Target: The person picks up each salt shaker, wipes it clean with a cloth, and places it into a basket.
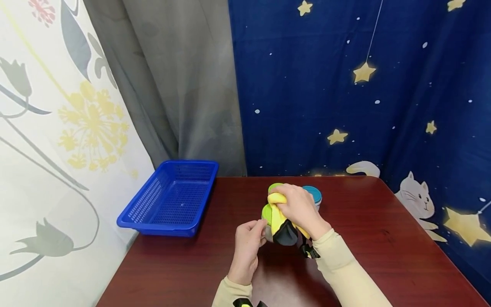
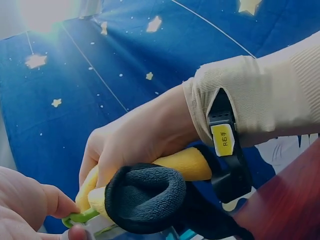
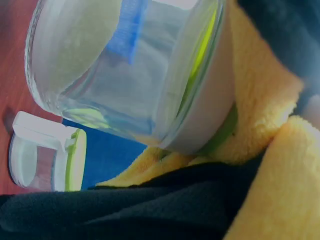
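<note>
Nearest to me on the head feed are two cream sleeves [image 1: 350, 264], leading up to the hands. I have the left hand [image 1: 247, 247] pinching the edge of the green lid [image 1: 266, 214] on a clear jar [image 3: 115, 80], thumb and finger at its rim. I have the right hand [image 1: 297, 207] gripping a yellow and dark grey cloth [image 1: 279, 217] bunched over that same lid, part of it hanging down in front of the jar. The jar stands on the reddish-brown tabletop [image 1: 364, 221]. Just beyond it I make out a second green-lidded jar [image 1: 275, 186], partly hidden, and a blue-lidded jar [image 1: 312, 194] to its right. Well off to the left sits a blue basket [image 1: 157, 228]. Behind everything hang a grey curtain [image 1: 199, 85] and a starry blue curtain [image 1: 307, 85].
</note>
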